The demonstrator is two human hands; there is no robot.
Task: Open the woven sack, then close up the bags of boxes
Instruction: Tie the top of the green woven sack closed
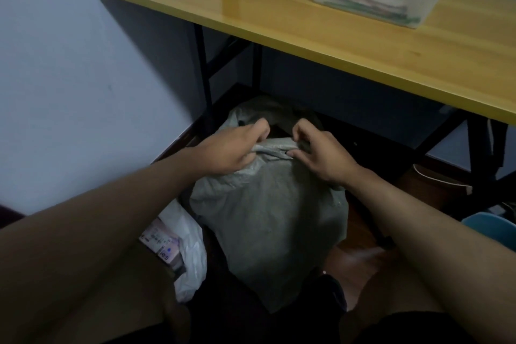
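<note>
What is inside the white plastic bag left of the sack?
The white bag is open at its side and shows printed boxes stacked inside. How many there are, and whatever lies deeper, is covered by the plastic and the person's arm.

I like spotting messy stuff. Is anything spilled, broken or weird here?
Nothing is spilled or broken. The left hand and right hand grip the bunched top of the grey woven sack on the floor. Beside it, a white plastic bag gapes open, with printed boxes showing.
</note>
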